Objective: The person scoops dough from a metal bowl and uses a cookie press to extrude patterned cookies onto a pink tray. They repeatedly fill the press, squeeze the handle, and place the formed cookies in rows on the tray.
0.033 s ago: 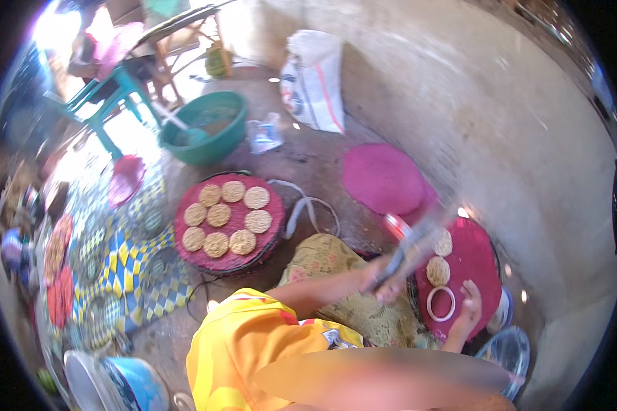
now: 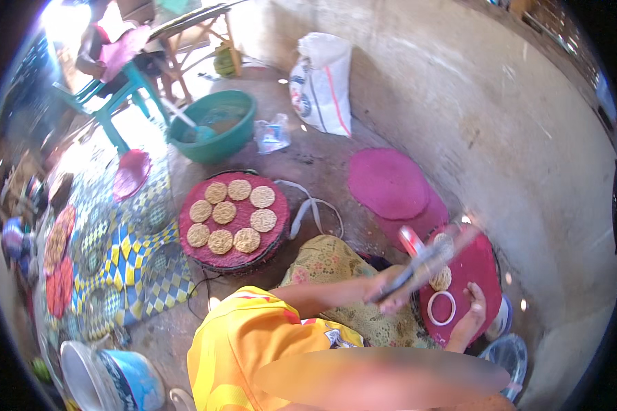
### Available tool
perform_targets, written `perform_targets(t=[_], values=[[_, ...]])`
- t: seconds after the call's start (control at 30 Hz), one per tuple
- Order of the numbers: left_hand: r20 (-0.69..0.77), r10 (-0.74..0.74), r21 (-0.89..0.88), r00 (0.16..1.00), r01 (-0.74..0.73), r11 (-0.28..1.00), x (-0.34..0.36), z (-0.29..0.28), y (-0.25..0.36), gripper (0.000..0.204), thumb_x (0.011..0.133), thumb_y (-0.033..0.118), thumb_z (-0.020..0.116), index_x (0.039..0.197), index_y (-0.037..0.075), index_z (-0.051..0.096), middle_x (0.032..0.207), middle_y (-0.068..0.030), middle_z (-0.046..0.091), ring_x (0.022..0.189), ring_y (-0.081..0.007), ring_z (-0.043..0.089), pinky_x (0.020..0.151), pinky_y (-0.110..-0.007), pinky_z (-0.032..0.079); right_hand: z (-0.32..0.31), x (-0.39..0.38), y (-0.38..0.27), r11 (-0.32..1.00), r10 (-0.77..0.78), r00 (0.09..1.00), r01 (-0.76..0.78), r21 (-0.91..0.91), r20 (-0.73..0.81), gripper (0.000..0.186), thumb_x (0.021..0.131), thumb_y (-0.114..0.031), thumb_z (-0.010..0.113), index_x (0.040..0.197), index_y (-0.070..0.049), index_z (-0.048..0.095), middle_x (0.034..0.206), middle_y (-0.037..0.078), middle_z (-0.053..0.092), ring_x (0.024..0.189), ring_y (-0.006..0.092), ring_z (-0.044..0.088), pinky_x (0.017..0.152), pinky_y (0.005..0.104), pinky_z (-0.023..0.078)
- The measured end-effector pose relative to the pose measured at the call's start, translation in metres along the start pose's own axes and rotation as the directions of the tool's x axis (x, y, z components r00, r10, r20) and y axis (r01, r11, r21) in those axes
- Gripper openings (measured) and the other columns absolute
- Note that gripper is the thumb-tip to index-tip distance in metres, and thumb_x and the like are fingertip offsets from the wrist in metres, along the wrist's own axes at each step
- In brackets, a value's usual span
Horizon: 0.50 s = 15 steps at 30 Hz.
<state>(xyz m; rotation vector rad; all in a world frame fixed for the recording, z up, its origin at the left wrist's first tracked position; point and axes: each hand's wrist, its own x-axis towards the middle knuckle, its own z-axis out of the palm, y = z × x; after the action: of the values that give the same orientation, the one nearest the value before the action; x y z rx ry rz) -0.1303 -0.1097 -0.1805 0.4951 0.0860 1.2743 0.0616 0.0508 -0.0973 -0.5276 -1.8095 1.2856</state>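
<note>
My left hand (image 2: 389,288) is closed around a long, flat, grey knife-like tool (image 2: 425,264), blurred by motion, which points over a round red cloth-covered board (image 2: 476,264). Two pale round cakes lie there, partly hidden behind the tool; the nearer cake (image 2: 440,277) shows its edge. A white ring (image 2: 441,309) rests flat on the red cloth, close to me. Beside it, my right hand (image 2: 470,318) has its fingers apart and holds nothing I can see. A red and white object (image 2: 410,241) sits by the tool's far side.
Ahead left, several textured round cakes lie on another red round board (image 2: 234,214). Beyond are a green basin (image 2: 216,130), white sack (image 2: 321,85) and pink round cloths (image 2: 391,181). Buckets (image 2: 113,380) stand near left; a clear tub (image 2: 507,356) near right. Someone sits by a green chair (image 2: 120,103).
The knife-like tool has dropped lower and now covers more of the cakes. My right hand's fingers have shifted slightly beside the ring. The whole view has shifted a little.
</note>
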Motion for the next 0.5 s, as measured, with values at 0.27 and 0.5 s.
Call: perform_targets(t=[0.27,0.5], values=[[-0.208,-0.416,0.129,0.885,0.447,0.885,0.05,0.053,-0.081,0.055,0.09,0.058,0.028,0.107,0.01,0.05,0.072,-0.0076,0.054,0.053,-0.0182,0.055,0.043,-0.031,0.045,-0.018,-0.004,-0.066,0.945,0.123,0.945,-0.019,0.325,-0.302,0.074,0.072,-0.077,0.038,0.088,-0.006,0.045,0.08,0.006,0.045,0.071,0.0148,0.045,0.063,0.0282,0.043],[-0.387,-0.077,0.463,0.919,0.266,0.846,0.016,0.019,-0.102,0.037,0.089,0.037,0.043,0.109,0.007,0.051,0.088,-0.0065,0.057,0.086,-0.0225,0.054,0.074,-0.036,0.045,-0.11,-0.074,-0.092,0.963,-0.091,0.712,-0.116,-0.244,-0.696,0.068,0.078,-0.058,0.05,0.113,0.0,0.043,0.106,0.014,0.046,0.091,0.0213,0.047,0.079,0.0336,0.04]])
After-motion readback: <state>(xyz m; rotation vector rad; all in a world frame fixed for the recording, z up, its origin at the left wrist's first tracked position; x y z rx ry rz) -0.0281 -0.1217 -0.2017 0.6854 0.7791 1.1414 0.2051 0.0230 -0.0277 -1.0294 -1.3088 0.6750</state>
